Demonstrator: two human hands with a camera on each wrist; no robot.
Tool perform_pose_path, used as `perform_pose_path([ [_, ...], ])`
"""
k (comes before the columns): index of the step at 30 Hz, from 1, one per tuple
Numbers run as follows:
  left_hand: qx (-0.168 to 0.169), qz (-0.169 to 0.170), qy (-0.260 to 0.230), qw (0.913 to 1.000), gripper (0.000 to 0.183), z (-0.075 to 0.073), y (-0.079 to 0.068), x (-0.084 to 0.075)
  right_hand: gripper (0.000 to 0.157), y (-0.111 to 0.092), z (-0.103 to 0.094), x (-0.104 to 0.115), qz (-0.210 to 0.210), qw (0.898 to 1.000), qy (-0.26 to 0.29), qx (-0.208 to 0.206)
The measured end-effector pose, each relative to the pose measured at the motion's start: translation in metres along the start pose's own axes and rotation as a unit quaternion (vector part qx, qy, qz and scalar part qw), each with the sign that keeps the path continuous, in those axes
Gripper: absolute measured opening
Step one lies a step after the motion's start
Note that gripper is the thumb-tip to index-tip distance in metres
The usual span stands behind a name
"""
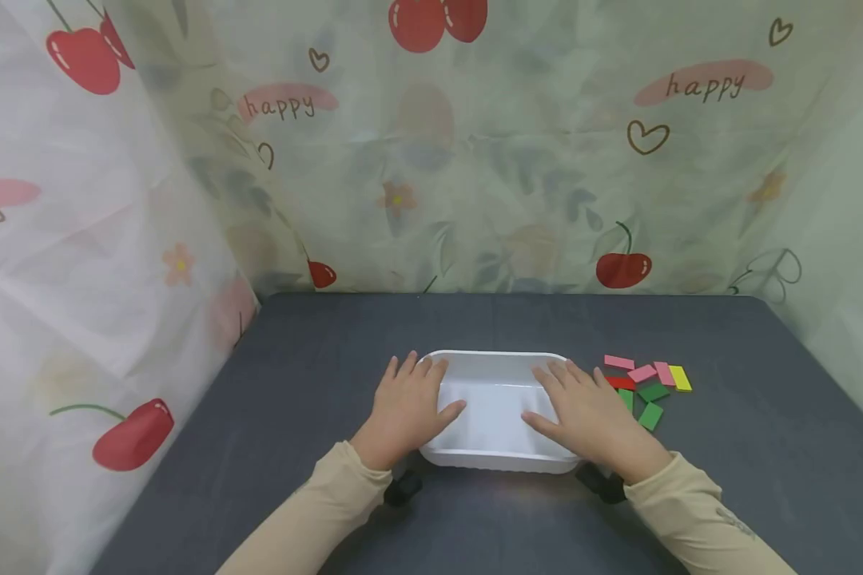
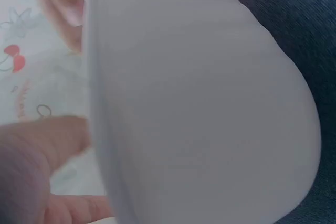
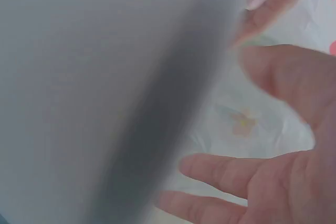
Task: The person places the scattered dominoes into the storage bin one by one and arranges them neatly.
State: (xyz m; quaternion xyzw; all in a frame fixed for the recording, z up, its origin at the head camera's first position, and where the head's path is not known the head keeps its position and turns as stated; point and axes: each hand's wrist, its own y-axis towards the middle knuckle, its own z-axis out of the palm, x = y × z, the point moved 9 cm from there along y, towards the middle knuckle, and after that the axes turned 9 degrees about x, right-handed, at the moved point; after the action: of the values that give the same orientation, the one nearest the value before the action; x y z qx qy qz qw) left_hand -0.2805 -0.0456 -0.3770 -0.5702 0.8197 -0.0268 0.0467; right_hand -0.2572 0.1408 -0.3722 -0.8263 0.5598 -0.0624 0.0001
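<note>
- Beige sleeves [image 1: 331,499], cut off below, enter from seven and five o'clock.
- Left hand [image 1: 406,407] at nine o'clock and right hand [image 1: 591,411] at three flank the white tray [image 1: 489,407], fingers spread wide; contact I cannot tell.
- Wrist views show the tray's outer wall [image 2: 210,93] large and partly blurred.
- Coloured blocks [image 1: 653,392] toward three o'clock, partly behind the right hand, show only in the head view.

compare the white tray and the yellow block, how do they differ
The white tray is much larger than the yellow block. The tray is hollow, with raised walls; the block looks like a flat slab. The tray has rounded corners, while the block's look square. Both are one plain colour.
</note>
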Motion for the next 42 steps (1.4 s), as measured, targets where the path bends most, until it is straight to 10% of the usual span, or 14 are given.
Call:
perform_pose_path([
  [8,-0.085,0.027,-0.009,0.996,0.044,-0.022,-0.006,-0.002,0.055,-0.002,-0.012,-0.009,0.02,1.0,0.017,-0.001],
  [18,-0.072,-0.023,-0.171,0.9823,0.033,-0.029,-0.004,0.03,0.039,-0.013,-0.033,-0.036,0.042,0.992,0.106,-0.057],
  [42,0.001,-0.107,-0.473,0.8745,0.043,0.025,0.008,0.086,0.045,-0.041,-0.041,-0.118,0.137,0.959,0.215,-0.121],
])
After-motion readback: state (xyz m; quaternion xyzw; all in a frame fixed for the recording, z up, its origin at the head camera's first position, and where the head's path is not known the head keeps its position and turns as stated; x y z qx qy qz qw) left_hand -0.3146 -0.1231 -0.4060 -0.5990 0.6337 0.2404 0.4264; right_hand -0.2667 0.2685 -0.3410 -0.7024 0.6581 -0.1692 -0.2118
